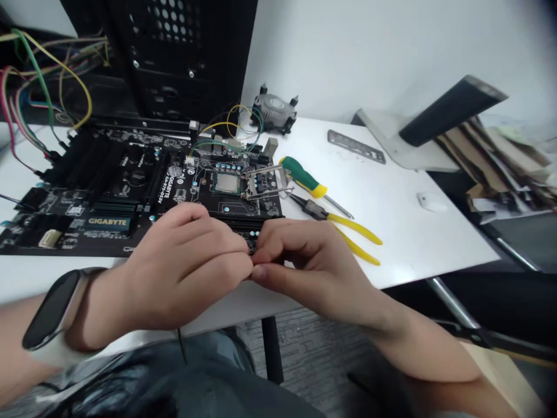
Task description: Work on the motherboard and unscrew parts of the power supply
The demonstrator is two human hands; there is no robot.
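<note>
My left hand (187, 270), with a smartwatch (52, 310) on its wrist, is closed at the front edge of the black Gigabyte motherboard (209, 206). My right hand (304, 261) meets it there, thumb and forefinger pinched together. What the fingertips hold, if anything, is hidden. A thin dark rod (181, 346) shows below my left hand; I cannot tell whether that hand grips it. Beyond the hands, the processor (227, 183) sits in its socket, and the metal socket frame (267, 183) is swung up to its right.
Right of the board lie a green-and-yellow screwdriver (303, 176) and yellow-handled pliers (348, 220). A CPU cooler (275, 112) stands behind, its wires reaching the board. A black computer case (174, 58), an I/O shield (355, 146) and a monitor stand (452, 110) are farther back.
</note>
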